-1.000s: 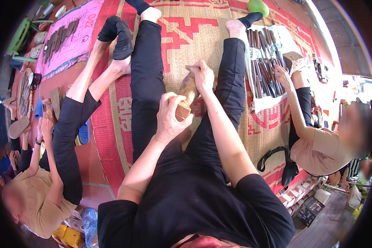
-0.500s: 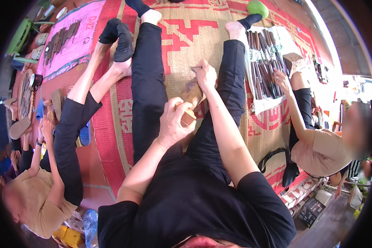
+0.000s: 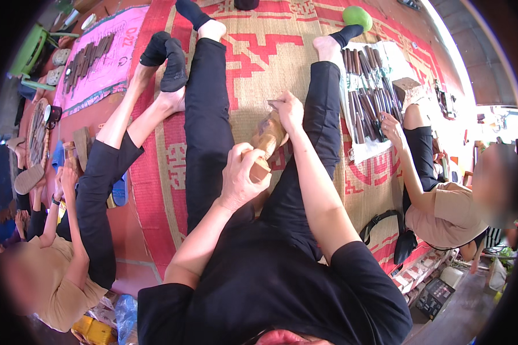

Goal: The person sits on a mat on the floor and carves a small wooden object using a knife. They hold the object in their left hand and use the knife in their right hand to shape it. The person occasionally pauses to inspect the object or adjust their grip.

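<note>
Two hands show on my feed: left hand (image 3: pixel 242 179) grips the near end of a wooden carving (image 3: pixel 267 141) between the legs (image 3: pixel 210 109); right hand (image 3: pixel 290 114) pinches a thin grey piece (image 3: pixel 274 104) at the far end.

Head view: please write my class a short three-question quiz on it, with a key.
1. Multiple choice: the near end of the wood is gripped by the person's
A) left hand
B) right hand
C) neither hand
2. True or false: tools lie on the white sheet at the right.
3. Fill the gap: the cloth at the upper left is ____ in colour.

Key: 1 A; 2 true; 3 pink.
</note>
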`<state>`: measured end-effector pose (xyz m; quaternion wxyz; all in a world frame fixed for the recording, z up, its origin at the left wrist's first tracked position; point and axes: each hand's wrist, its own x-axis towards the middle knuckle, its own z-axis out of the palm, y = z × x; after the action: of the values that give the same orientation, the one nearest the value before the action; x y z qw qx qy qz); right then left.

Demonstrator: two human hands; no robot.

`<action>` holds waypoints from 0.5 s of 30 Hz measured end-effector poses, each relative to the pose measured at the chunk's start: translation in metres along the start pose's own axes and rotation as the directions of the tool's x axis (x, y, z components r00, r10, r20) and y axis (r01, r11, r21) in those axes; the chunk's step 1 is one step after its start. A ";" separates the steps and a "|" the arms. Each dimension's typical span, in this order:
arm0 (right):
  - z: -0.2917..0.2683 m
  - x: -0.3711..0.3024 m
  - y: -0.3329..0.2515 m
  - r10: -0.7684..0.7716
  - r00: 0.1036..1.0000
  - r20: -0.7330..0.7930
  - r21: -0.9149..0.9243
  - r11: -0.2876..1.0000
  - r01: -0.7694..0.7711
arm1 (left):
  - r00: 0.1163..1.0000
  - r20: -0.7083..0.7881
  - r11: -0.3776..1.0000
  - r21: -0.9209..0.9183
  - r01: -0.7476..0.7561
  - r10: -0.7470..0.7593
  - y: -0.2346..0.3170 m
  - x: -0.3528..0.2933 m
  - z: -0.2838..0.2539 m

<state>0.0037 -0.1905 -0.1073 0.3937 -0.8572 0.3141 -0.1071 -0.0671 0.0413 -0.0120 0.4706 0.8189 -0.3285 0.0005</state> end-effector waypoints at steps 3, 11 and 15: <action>-0.005 -0.012 0.000 0.014 1.000 -0.010 0.338 0.941 -0.010 | 0.999 -0.041 0.999 -0.038 0.023 -0.025 -0.009 -0.005 -0.004; 0.006 -0.035 -0.028 -0.090 0.996 -0.002 0.136 0.987 0.089 | 0.997 -0.058 0.999 -0.033 0.040 -0.042 -0.008 0.004 -0.005; 0.002 -0.007 -0.023 0.023 1.000 -0.017 0.062 0.998 -0.021 | 0.999 -0.028 0.999 -0.040 0.015 -0.016 -0.003 0.001 -0.004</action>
<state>0.0095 -0.1732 -0.0909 0.4183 -0.8401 0.3236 -0.1203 -0.0636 0.0455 -0.0121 0.4912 0.8120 -0.3154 0.0018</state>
